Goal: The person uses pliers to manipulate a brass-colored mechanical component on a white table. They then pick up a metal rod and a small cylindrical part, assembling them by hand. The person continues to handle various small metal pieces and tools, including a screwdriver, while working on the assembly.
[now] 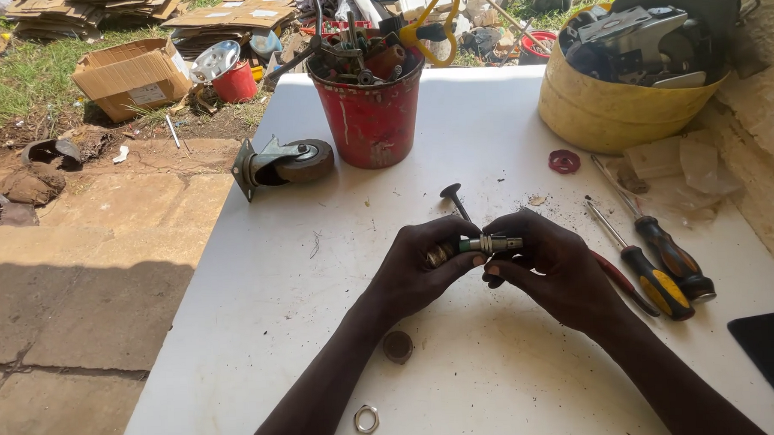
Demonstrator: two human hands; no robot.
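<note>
White table [262,333], sunlit, strewn with parts. Metal threaded fitting [478,245] held level above table centre, pinched from both ends: left hand [419,268] fingers curled round brass end, right hand [547,268] fingertips pressed on steel end. Just behind, black valve [453,198]. Right of hands, two screwdrivers [663,264] and red-handled tool, partly hidden. Farther back, red bucket [371,115], yellow tub [606,107], caster wheel [286,163]. Near forearms, brown cap [397,346], silver nut [366,419].
</note>
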